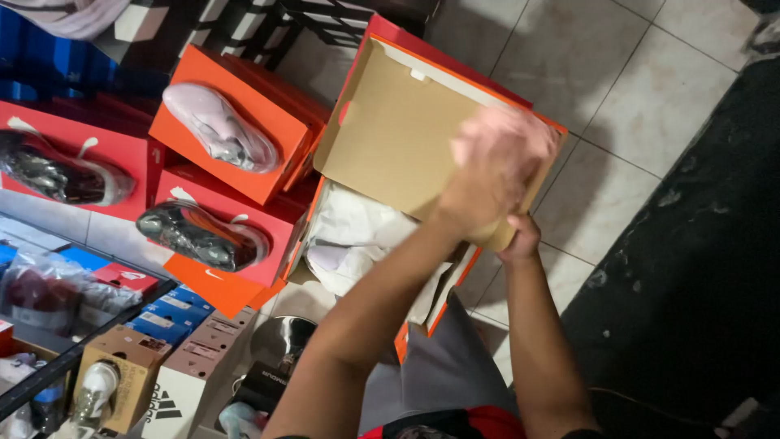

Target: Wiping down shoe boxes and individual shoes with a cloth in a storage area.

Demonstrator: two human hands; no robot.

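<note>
Both hands are closing an orange shoebox [382, 268]: left hand [496, 175], blurred, is gripping its lid [390, 130]; right hand [522, 240] is supporting the lid's edge. Next move: lowering the lid squarely.

Shoe shop, wrapped shoes [219, 128] displayed on stacked orange shoeboxes [244, 106], tiled floor [650, 106]

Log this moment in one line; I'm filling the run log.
left hand: on shoebox lid | right hand: under lid edge | open shoebox: white paper inside
</note>
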